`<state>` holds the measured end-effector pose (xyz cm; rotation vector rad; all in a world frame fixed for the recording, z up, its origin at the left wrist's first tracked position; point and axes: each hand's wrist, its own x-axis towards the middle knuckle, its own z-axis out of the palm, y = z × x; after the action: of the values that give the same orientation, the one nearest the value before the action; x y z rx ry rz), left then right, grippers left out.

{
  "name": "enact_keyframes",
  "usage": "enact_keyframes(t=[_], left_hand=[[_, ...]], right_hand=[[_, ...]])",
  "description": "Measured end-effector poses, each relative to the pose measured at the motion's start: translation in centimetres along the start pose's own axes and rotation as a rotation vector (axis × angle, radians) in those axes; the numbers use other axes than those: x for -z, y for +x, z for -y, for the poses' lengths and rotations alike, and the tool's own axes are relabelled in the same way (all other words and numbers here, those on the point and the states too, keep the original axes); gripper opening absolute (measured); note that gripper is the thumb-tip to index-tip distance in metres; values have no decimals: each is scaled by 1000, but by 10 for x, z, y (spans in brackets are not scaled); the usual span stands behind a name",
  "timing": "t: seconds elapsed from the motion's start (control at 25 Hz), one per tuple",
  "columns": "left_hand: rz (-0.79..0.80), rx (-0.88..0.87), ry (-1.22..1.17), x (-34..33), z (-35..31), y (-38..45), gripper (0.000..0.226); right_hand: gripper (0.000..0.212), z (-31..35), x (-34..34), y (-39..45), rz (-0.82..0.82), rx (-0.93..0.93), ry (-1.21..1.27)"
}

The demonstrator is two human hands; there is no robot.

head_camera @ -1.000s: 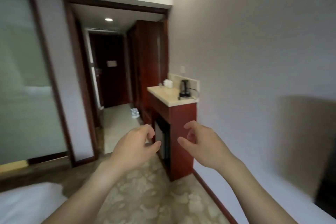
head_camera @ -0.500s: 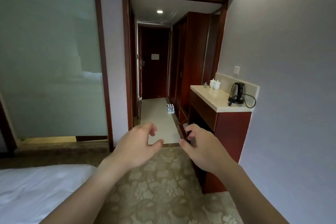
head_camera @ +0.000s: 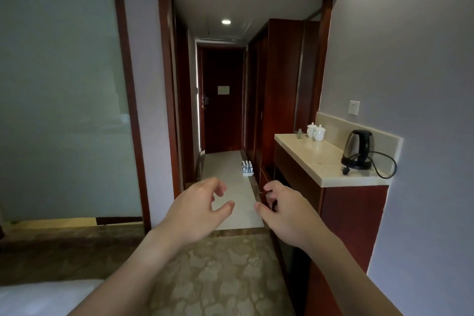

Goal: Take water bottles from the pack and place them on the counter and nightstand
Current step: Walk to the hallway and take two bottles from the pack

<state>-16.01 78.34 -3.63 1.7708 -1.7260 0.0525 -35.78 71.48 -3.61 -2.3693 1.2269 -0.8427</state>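
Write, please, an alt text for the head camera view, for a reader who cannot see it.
Two empty hands, the left hand and the right hand, reach forward with fingers curled toward a pack of water bottles on the hallway floor. To the right, a counter bears a kettle and two white cups.

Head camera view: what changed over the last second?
The view swung and advanced toward the hallway, so the counter and bottle pack look nearer. Both hands, left and right, stayed raised, open and empty. The kettle hasn't moved.
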Motion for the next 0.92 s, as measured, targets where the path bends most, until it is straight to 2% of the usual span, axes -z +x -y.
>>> enact_keyframes(t=[0.32, 0.6, 0.92], left_hand=[[11, 109, 10, -48, 72, 200, 33], [23, 103, 15, -121, 215, 376, 37], [19, 72, 37, -148, 344, 616, 43]], right_hand=[[57, -68, -35, 228, 89, 13, -6], [55, -120, -141, 442, 142, -1, -42], [58, -147, -196, 708, 111, -34, -21]])
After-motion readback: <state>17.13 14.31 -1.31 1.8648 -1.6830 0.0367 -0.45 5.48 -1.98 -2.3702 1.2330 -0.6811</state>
